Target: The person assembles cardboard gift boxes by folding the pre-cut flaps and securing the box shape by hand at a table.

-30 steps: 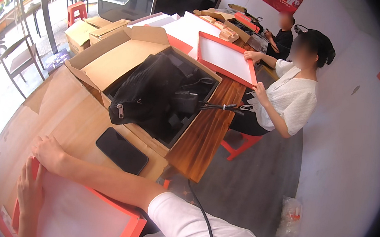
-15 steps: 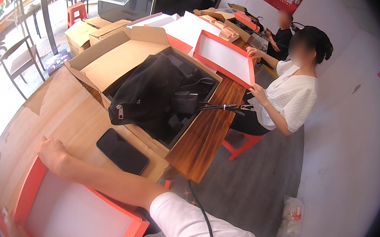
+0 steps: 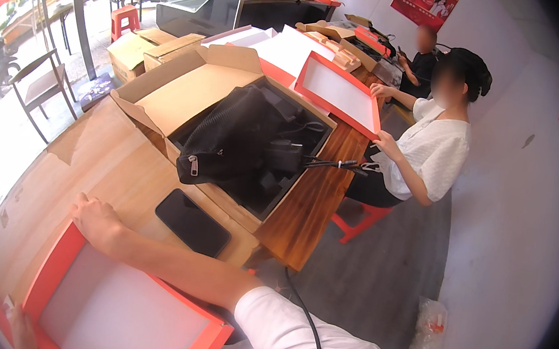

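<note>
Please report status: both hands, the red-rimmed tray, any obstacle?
Red-rimmed tray open side up. Right hand at its far corner; left hand beside its left wall. Phone just beyond right forearm.

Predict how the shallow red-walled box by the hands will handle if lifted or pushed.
The red-walled box is probably light for its size, since it looks like thin card with an open top. Its upturned walls should stiffen it, though the broad pale base may flex. Being wide and shallow, it seems likelier to slide than roll.
</note>
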Demonstrator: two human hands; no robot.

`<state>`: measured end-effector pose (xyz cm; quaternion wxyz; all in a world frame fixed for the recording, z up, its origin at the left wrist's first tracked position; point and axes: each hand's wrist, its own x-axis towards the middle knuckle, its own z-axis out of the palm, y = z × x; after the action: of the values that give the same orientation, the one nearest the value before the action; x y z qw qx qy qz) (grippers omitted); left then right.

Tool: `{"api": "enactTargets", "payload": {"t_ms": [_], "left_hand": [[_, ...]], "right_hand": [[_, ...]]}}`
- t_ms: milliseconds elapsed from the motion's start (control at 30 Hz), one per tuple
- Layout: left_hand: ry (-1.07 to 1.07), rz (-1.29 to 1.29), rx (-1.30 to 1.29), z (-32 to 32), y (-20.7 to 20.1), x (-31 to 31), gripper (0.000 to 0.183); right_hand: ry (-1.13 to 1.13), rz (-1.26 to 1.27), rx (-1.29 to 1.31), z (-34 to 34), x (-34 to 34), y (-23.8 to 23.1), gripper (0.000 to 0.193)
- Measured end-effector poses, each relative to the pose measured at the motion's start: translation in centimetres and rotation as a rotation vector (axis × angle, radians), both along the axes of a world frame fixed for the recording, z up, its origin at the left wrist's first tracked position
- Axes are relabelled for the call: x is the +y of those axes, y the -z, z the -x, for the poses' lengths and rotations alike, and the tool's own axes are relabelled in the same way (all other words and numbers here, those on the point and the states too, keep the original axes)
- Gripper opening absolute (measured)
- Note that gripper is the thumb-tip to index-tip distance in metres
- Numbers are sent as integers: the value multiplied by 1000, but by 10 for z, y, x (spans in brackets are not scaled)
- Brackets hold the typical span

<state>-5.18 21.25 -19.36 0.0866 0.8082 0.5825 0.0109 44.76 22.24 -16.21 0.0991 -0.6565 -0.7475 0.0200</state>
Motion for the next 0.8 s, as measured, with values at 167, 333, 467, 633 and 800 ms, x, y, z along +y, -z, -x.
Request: {"api": "enactTargets", "payload": {"t_ms": [167, 333, 467, 633, 800], "left_hand": [[35, -21, 47, 4, 4, 8, 47], [-99, 194, 42, -110, -82, -37, 58], [-48, -68, 30, -119, -80, -50, 57], [-66, -70, 90, -152, -97, -51, 67], [46, -156, 179, -160, -95, -58, 72]], "right_hand": [[16, 6, -46, -3, -7, -11, 50], [6, -20, -44, 1, -11, -19, 40], [-254, -180, -274, 6, 25, 39, 27], [-87, 13, -5, -9, -13, -17, 27], [-72, 75, 174, -14, -20, -34, 48]]}}
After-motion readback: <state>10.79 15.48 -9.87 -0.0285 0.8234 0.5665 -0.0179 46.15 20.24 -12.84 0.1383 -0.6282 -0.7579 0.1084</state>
